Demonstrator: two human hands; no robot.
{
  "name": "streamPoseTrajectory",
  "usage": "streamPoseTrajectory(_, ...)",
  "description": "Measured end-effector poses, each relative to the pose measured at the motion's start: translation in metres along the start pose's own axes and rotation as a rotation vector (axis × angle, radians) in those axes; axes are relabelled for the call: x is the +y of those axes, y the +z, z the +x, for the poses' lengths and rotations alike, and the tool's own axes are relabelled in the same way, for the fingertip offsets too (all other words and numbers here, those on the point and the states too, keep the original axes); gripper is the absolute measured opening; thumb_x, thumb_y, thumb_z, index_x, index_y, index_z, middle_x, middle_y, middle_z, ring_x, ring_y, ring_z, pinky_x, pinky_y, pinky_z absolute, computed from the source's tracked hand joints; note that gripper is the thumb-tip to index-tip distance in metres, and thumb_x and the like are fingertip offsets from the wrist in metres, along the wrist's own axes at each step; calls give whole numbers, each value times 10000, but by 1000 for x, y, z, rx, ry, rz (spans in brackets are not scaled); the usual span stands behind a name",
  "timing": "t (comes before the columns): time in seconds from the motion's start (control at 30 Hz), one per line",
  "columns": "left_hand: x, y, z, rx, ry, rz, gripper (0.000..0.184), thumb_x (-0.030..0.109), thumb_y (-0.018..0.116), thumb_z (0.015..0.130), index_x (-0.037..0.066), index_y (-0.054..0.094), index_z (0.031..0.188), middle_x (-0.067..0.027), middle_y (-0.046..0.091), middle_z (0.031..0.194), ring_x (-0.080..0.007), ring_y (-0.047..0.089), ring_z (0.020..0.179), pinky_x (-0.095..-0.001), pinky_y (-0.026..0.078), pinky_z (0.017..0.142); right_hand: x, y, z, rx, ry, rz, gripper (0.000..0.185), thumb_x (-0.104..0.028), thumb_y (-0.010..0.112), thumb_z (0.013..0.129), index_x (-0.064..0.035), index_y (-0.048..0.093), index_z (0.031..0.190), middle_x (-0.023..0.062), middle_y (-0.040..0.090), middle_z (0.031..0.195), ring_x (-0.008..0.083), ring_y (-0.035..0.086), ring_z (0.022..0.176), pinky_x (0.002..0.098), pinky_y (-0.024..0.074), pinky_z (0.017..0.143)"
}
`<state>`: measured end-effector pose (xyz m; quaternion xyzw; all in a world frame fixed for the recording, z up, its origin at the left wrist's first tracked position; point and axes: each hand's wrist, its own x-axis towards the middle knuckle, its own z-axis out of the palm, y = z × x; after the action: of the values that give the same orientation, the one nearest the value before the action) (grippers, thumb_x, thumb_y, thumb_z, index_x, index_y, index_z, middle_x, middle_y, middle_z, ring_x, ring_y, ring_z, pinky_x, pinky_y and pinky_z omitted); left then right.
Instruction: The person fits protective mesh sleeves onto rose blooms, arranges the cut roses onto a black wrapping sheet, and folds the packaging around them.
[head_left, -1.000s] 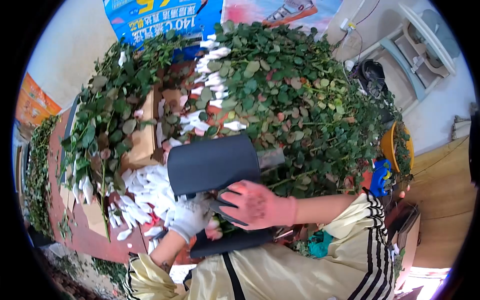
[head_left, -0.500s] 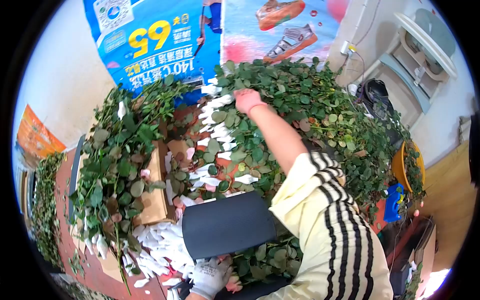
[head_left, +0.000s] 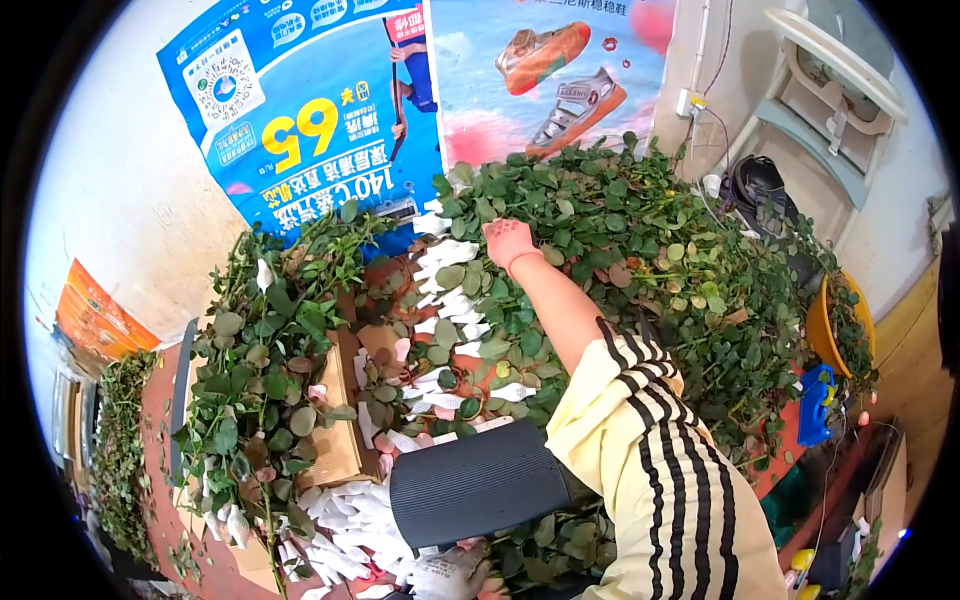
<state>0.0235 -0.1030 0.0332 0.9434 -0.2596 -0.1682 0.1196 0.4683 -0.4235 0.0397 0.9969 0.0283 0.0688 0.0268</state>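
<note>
My right hand [head_left: 510,243], in a pink glove, reaches to the back of the table, at the edge of the leafy rose stems [head_left: 600,215] beside a row of white-netted buds [head_left: 447,262]. Its fingers are bent down among the leaves, so what they hold, if anything, is hidden. Close to me, my left hand [head_left: 448,572], in a white glove, lies just below the ribbed dark panel [head_left: 480,485]. Pinkish flower heads touch its right side, and its fingers are mostly out of sight. Loose white net sleeves [head_left: 355,520] are heaped left of it.
More leafy stems [head_left: 235,400] lie at the left over a cardboard box [head_left: 335,440]. A yellow bucket [head_left: 835,325] and a blue object [head_left: 816,405] are at the right. Posters [head_left: 330,120] hang on the wall behind, and a white high chair [head_left: 820,110] stands at the back right.
My right hand has left the area by my left hand and reached to the back of the stem pile. The view has tilted up, showing more of the posters.
</note>
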Motion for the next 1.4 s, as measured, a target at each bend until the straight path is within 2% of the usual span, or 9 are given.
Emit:
streamPoseTrajectory(0.13,5,-11,3,142,67,-39,287,389,489,873,171,618,1009,-89,644,778,-272,616,648,-447,460,540,-8,-33,-19,-110,-164,-265,204,-119,524,809,-84,622,985,107,618,1116,250,641,968,341,519,769)
streamPoseTrajectory(0.27,13,-33,6,-202,-113,-66,255,328,521,840,139,640,964,-125,653,887,-282,635,784,-427,495,588,28,-40,-26,175,-57,-36,238,-97,454,807,-98,621,977,132,626,1070,268,639,933,368,517,776)
streamPoseTrajectory(0.5,-8,9,4,-19,31,-85,312,367,539,836,134,663,1004,-89,674,804,-282,649,745,-422,500,652,168,-171,-75,841,220,301,287,-221,518,781,-33,617,974,215,638,927,380,606,895,447,478,821)
streamPoseTrajectory(0.7,-6,8,3,32,65,-112,324,354,533,848,119,658,1031,-109,678,853,-301,645,779,-425,502,679,203,-266,-136,1422,197,932,242,-49,541,781,42,617,992,124,669,918,225,610,746,331,480,728)
streamPoseTrajectory(1.0,-4,7,3,14,46,-94,309,333,554,834,110,660,1018,-118,667,824,-311,640,770,-429,497,672,47,-114,-108,75,-237,11,290,-140,500,834,-79,573,1108,147,621,1062,315,616,979,397,500,846)
streamPoseTrajectory(1.1,-4,10,0,31,37,-136,304,331,559,831,107,662,1008,-117,666,828,-307,638,775,-426,496,672,34,-141,-97,-19,-176,-258,287,-105,449,844,-90,588,1095,181,611,1071,293,619,991,414,512,819)
streamPoseTrajectory(1.23,-1,4,-2,79,36,-191,308,329,559,833,115,660,1030,-117,665,837,-299,639,787,-424,495,680,169,-238,-80,783,88,-420,206,-109,500,801,-29,629,941,195,650,945,301,650,884,411,516,768)
streamPoseTrajectory(1.27,-4,9,-1,76,38,-204,310,326,558,836,129,655,1054,-116,664,837,-299,640,780,-429,494,675,151,-290,-116,1110,283,507,183,-106,499,806,-4,633,877,166,669,879,275,656,802,378,511,737)
streamPoseTrajectory(1.4,1,3,-2,64,21,-226,313,340,551,838,132,652,1049,-130,660,828,-309,640,773,-434,495,674,172,-312,-165,1292,123,659,184,-103,557,785,7,635,910,135,679,826,242,645,734,374,490,714)
